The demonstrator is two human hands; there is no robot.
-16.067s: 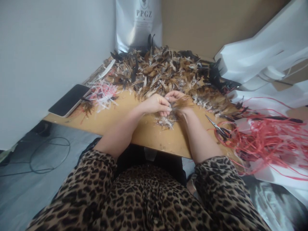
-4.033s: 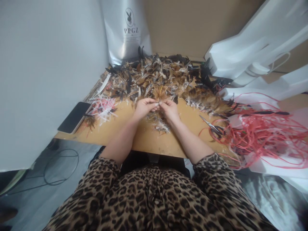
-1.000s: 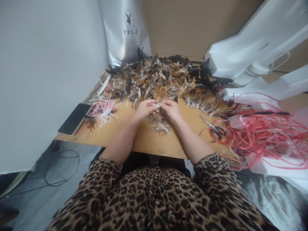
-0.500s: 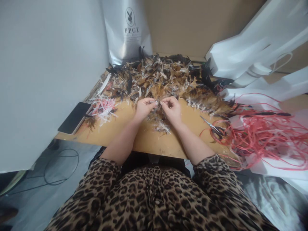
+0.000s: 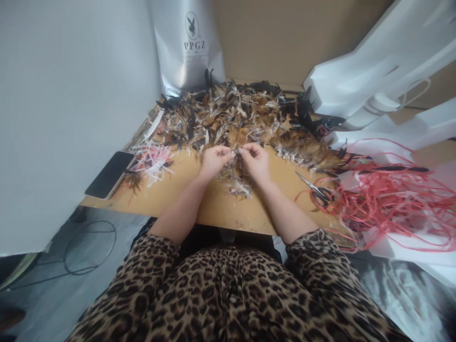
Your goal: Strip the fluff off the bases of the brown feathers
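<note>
Both hands meet over the middle of the table (image 5: 171, 194), at the near edge of a big heap of brown and black feathers (image 5: 228, 109). My left hand (image 5: 214, 160) is closed in a pinch, its fingertips at the base of a tawny feather tuft (image 5: 238, 136). Opposite it, my right hand (image 5: 255, 161) pinches at the same spot, thumb against forefinger. What exactly lies between the fingertips is too small to make out, though the tuft fans away from them. Below the hands rests a small pile of feathers with pale quills (image 5: 239, 189).
On the left lie a phone (image 5: 110, 175) and pink and white strips (image 5: 153, 160). Scissors (image 5: 315, 187) lie at right, beside a tangle of red plastic strips (image 5: 399, 199). A silver bag (image 5: 192, 61) stands behind the heap; white foam pieces (image 5: 370, 61) rise at the right.
The fingertips have shifted very slightly, with my right hand a little farther right. Everything else stays as it was.
</note>
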